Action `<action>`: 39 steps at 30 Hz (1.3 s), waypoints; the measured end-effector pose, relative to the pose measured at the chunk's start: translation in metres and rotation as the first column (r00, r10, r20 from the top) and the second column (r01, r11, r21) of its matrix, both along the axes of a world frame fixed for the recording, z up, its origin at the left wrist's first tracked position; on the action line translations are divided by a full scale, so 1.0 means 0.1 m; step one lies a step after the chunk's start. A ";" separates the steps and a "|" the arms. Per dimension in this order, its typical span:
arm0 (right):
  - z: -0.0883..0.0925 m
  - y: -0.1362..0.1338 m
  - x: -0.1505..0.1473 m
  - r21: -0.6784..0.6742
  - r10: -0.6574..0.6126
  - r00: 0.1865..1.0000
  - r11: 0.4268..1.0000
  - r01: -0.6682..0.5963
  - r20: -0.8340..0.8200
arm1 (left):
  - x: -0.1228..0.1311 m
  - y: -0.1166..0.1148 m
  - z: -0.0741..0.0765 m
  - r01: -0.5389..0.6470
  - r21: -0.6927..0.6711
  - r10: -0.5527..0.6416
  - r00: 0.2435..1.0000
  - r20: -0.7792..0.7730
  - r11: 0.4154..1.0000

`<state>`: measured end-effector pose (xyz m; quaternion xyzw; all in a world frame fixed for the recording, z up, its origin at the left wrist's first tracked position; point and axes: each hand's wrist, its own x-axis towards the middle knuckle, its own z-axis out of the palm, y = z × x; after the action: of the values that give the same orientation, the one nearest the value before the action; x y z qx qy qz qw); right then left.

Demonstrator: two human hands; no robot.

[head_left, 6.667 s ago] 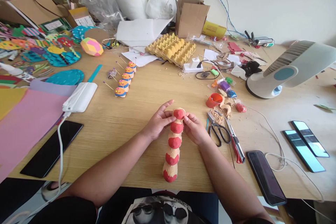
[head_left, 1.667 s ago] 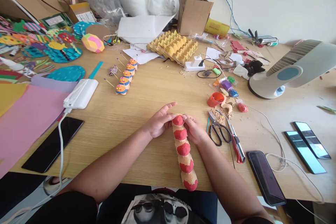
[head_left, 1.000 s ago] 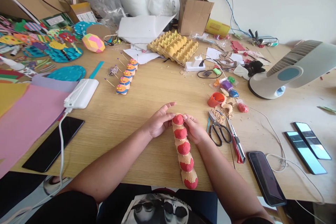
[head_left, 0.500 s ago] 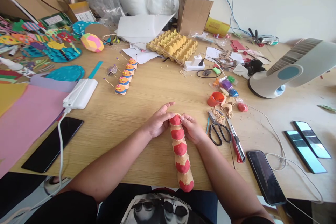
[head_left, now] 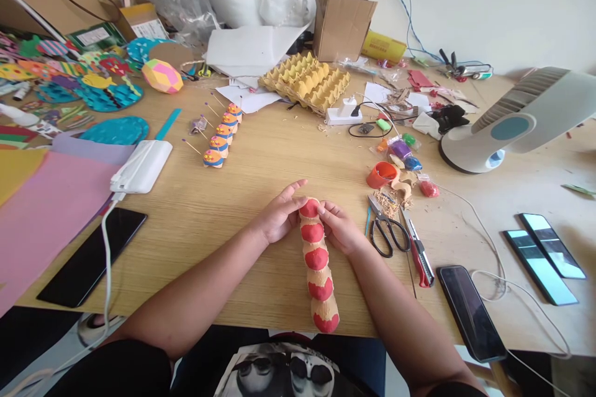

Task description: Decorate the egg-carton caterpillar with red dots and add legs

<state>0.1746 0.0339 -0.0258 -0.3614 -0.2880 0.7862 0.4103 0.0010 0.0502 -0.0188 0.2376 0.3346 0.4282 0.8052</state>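
Your left hand [head_left: 279, 217] and right hand [head_left: 342, 226] both have their grip clamped on the far end of a long, tan, bumpy strip with five red domes [head_left: 316, 258]. It points back toward you, its near end by the front edge of the pale wooden worktop [head_left: 274, 158]. To your right stands a round orange-red cup [head_left: 378, 183]; you cannot tell what it holds. Near it, a small clear plastic bag [head_left: 423, 178] wraps a red lump [head_left: 429, 188]. Behind, you have a yellow moulded egg tray [head_left: 305, 84] and an open-flapped brown cardboard box [head_left: 339, 31], its inside hidden.
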 end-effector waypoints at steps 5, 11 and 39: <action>-0.01 0.02 0.01 0.024 -0.035 0.999 0.999 0.035 0.021 | 0.02 0.00 -0.04 -0.027 0.068 0.030 0.999 -0.031 0.997; -0.03 0.03 0.00 0.045 -0.116 0.993 0.992 0.116 -0.008 | 0.07 -0.04 0.01 -0.043 0.243 0.083 0.984 -0.155 0.969; -0.06 0.06 0.03 0.041 -0.126 0.989 0.991 0.130 -0.080 | 0.08 -0.03 -0.06 -0.045 0.210 0.079 0.985 -0.156 0.977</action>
<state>0.1776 0.0401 -0.0321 -0.3389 -0.2663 0.7647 0.4790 0.0091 0.0472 -0.0244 0.3434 0.3606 0.4646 0.7323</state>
